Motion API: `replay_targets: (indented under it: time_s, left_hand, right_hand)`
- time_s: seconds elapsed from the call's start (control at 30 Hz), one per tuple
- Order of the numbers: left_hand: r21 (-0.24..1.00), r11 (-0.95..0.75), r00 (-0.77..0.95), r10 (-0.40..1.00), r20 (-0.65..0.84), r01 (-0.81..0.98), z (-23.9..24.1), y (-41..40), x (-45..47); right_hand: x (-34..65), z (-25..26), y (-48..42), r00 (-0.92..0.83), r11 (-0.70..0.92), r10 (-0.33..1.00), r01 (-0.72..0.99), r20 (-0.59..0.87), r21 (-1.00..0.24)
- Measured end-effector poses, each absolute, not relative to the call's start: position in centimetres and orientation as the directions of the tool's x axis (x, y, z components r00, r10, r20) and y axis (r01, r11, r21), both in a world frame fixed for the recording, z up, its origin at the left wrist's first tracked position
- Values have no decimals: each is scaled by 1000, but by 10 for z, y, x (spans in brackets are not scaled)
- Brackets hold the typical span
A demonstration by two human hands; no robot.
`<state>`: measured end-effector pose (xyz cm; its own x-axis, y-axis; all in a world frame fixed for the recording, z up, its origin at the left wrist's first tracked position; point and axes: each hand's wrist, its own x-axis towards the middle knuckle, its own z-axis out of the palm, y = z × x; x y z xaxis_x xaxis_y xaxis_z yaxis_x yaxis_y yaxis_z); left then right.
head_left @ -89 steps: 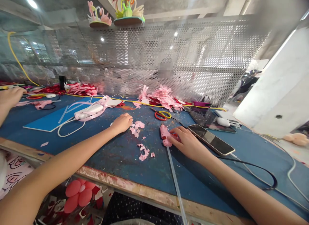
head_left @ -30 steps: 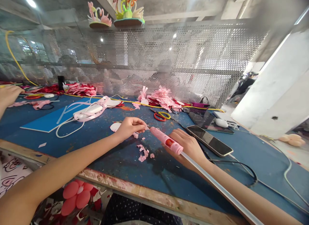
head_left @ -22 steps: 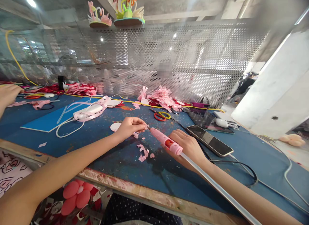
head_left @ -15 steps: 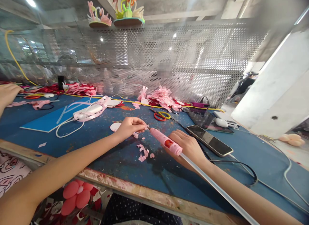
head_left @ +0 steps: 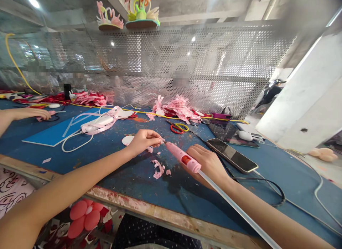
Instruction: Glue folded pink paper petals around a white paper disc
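My left hand pinches a small pink piece between thumb and fingertips. In my right hand is a pink hot glue gun, with a long clear glue stick coming out of its back end. The gun's nozzle points at the pinched piece, close to or touching it; I cannot tell which. Under the hands lie pink scraps on the blue tabletop. A white disc lies just left of my left hand, partly hidden by the wrist.
Scissors, a phone and cables lie near my right hand. A power strip and blue board are at left. Pink cut pieces are heaped by the perforated screen. Another person's hand reaches in at far left.
The other person's hand at far left has come down and right onto a pink item on the table. My hands and the glue gun have barely moved.
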<state>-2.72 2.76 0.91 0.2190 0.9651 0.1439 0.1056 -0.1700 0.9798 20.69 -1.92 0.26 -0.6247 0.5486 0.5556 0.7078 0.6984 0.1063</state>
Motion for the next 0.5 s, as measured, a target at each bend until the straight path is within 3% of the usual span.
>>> replay_targets:
  time_s: [0.5]
  left_hand:
    - [980,-176,226,962,151,96,8,28,-28]
  right_hand:
    - [208,-3,-16,-629,721,502,683,594,113]
